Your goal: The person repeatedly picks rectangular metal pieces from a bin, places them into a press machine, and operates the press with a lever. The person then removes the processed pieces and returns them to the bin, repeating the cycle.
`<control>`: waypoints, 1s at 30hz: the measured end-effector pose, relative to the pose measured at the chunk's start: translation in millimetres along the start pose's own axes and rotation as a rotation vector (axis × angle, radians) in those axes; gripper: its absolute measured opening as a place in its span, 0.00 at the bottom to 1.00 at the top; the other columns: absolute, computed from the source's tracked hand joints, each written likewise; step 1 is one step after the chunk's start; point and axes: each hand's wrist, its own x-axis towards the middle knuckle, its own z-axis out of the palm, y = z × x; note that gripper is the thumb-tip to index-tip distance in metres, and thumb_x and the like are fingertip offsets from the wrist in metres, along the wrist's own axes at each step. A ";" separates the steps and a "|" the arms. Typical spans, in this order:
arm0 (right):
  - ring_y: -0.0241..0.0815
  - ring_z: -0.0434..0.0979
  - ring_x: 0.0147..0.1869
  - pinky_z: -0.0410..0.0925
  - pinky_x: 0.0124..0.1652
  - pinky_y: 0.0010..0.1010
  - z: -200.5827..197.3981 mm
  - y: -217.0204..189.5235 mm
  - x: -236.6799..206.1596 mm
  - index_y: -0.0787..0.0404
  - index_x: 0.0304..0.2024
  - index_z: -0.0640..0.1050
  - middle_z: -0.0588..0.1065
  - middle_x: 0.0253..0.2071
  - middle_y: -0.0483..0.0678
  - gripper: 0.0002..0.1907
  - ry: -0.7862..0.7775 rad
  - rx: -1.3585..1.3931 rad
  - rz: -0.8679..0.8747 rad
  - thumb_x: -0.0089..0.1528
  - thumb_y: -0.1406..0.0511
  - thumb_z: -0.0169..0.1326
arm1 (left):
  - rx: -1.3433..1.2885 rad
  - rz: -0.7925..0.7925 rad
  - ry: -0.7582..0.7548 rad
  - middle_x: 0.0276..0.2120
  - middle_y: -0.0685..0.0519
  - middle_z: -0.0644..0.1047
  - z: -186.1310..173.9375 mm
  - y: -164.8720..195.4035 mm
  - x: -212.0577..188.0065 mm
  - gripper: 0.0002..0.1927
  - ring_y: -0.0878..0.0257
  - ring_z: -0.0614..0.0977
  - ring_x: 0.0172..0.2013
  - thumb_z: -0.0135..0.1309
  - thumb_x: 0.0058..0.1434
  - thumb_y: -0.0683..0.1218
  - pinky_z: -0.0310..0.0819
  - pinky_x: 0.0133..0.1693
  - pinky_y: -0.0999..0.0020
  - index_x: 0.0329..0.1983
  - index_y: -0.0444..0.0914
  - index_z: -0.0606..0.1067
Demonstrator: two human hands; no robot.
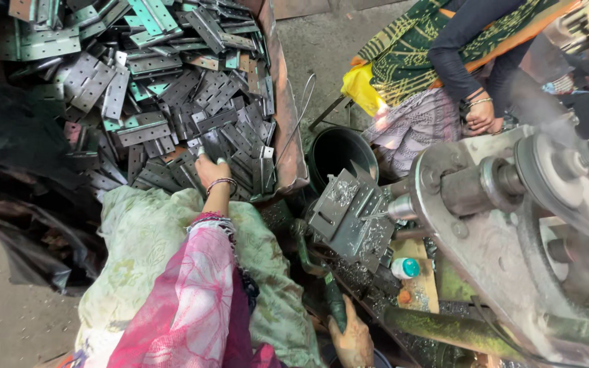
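My left hand (210,170), with a bangle at the wrist and a pink sleeve, reaches into a rusty box (285,116) heaped with grey and green perforated metal plates (165,95). Its fingers curl down onto the plates, and I cannot tell whether they grip one. My right hand (353,341), at the bottom edge, is closed around the dark green lever handle (334,307) of a machine. Several grey plates (349,212) lie stacked on the machine's fixture, against a spindle tip (398,207).
A large belt-driven machine (512,232) fills the right side. A black bucket (339,153) stands beside the box. A small bottle with a teal cap (405,268) lies near the fixture. Another person's hand (480,116) rests at the upper right. Black plastic sheeting (15,204) lies left.
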 end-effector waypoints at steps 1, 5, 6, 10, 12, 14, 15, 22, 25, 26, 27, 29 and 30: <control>0.61 0.82 0.52 0.74 0.49 0.47 3.5 2.5 7.2 0.44 0.68 0.65 0.80 0.46 0.61 0.39 0.001 -0.002 0.009 0.54 0.55 0.61 | -0.019 0.040 0.033 0.55 0.39 0.73 9.6 -1.1 9.7 0.31 0.40 0.75 0.55 0.60 0.57 0.46 0.71 0.54 0.49 0.64 0.37 0.68; 0.55 0.86 0.50 0.76 0.52 0.43 19.7 9.6 41.4 0.39 0.70 0.64 0.82 0.44 0.58 0.40 -0.097 -0.078 0.193 0.55 0.54 0.60 | -0.072 0.081 0.074 0.54 0.38 0.74 46.2 -4.6 41.3 0.32 0.39 0.75 0.55 0.62 0.55 0.43 0.70 0.55 0.50 0.64 0.36 0.68; 0.55 0.86 0.50 0.76 0.52 0.43 23.6 11.8 48.4 0.39 0.69 0.64 0.82 0.44 0.57 0.40 -0.089 -0.080 0.178 0.54 0.54 0.60 | -0.081 0.060 0.061 0.53 0.38 0.74 53.4 -6.1 48.5 0.32 0.40 0.75 0.55 0.63 0.55 0.42 0.70 0.55 0.50 0.63 0.36 0.68; 0.55 0.86 0.49 0.77 0.51 0.41 35.8 22.6 67.1 0.42 0.68 0.65 0.82 0.44 0.58 0.39 -0.062 -0.012 0.072 0.54 0.57 0.61 | -0.151 0.064 0.120 0.47 0.39 0.76 71.1 -11.6 75.1 0.34 0.40 0.78 0.49 0.63 0.50 0.39 0.71 0.52 0.50 0.62 0.39 0.69; 0.55 0.86 0.49 0.78 0.50 0.41 40.0 26.4 73.6 0.44 0.67 0.65 0.82 0.43 0.59 0.39 -0.039 0.026 0.016 0.54 0.58 0.62 | -0.134 0.034 0.164 0.44 0.40 0.78 74.4 -10.5 85.2 0.31 0.39 0.80 0.47 0.62 0.50 0.38 0.72 0.50 0.48 0.60 0.39 0.70; 0.56 0.86 0.50 0.77 0.50 0.41 42.9 27.5 76.8 0.45 0.67 0.66 0.82 0.44 0.60 0.39 -0.009 0.029 -0.017 0.53 0.59 0.63 | -0.175 0.029 0.179 0.41 0.41 0.80 73.8 -10.2 89.9 0.31 0.40 0.81 0.44 0.63 0.49 0.38 0.73 0.48 0.48 0.58 0.39 0.70; 0.56 0.86 0.50 0.77 0.50 0.41 43.3 26.7 77.7 0.44 0.67 0.66 0.82 0.44 0.59 0.39 -0.019 0.038 -0.005 0.53 0.59 0.63 | -0.198 0.030 0.188 0.39 0.42 0.80 71.5 -7.0 90.9 0.31 0.40 0.82 0.43 0.64 0.48 0.38 0.73 0.47 0.49 0.57 0.40 0.70; 0.57 0.84 0.50 0.75 0.51 0.44 28.7 4.9 54.1 0.37 0.67 0.66 0.82 0.45 0.56 0.39 -0.040 -0.031 0.155 0.54 0.54 0.62 | -0.467 0.073 0.252 0.40 0.46 0.81 28.0 22.4 62.9 0.31 0.52 0.84 0.39 0.62 0.56 0.36 0.75 0.46 0.58 0.62 0.42 0.69; 0.59 0.83 0.50 0.74 0.48 0.46 14.1 -4.0 34.6 0.40 0.66 0.66 0.81 0.46 0.56 0.37 -0.003 -0.021 0.086 0.54 0.54 0.61 | -0.562 0.062 0.276 0.40 0.48 0.82 9.2 33.2 39.6 0.31 0.57 0.83 0.39 0.60 0.55 0.34 0.76 0.47 0.61 0.63 0.41 0.68; 0.60 0.82 0.50 0.74 0.46 0.47 8.9 -5.1 27.4 0.42 0.65 0.66 0.80 0.46 0.57 0.37 0.020 -0.013 0.039 0.54 0.54 0.61 | -0.584 0.055 0.276 0.41 0.48 0.82 6.4 35.3 26.3 0.31 0.58 0.83 0.40 0.59 0.56 0.34 0.76 0.48 0.62 0.63 0.41 0.69; 0.60 0.82 0.49 0.74 0.46 0.47 5.1 -7.2 21.6 0.42 0.66 0.66 0.80 0.46 0.57 0.36 0.012 -0.031 0.045 0.55 0.54 0.60 | -0.607 0.049 0.273 0.42 0.48 0.83 2.5 37.4 13.5 0.30 0.59 0.83 0.40 0.59 0.56 0.33 0.76 0.49 0.63 0.62 0.41 0.70; 0.61 0.81 0.49 0.75 0.47 0.47 -2.8 -6.6 7.3 0.42 0.67 0.66 0.81 0.45 0.57 0.35 -0.010 -0.067 0.069 0.57 0.53 0.59 | -0.644 0.109 0.188 0.47 0.48 0.81 -6.6 35.6 -26.8 0.31 0.60 0.81 0.44 0.59 0.54 0.31 0.74 0.51 0.65 0.61 0.39 0.71; 0.60 0.81 0.49 0.75 0.47 0.47 -6.2 -5.0 0.1 0.43 0.67 0.66 0.80 0.45 0.57 0.34 -0.017 -0.059 0.064 0.58 0.53 0.58 | -0.664 0.137 0.140 0.50 0.48 0.80 -10.1 34.1 -47.3 0.31 0.61 0.80 0.46 0.59 0.53 0.30 0.73 0.52 0.66 0.61 0.38 0.71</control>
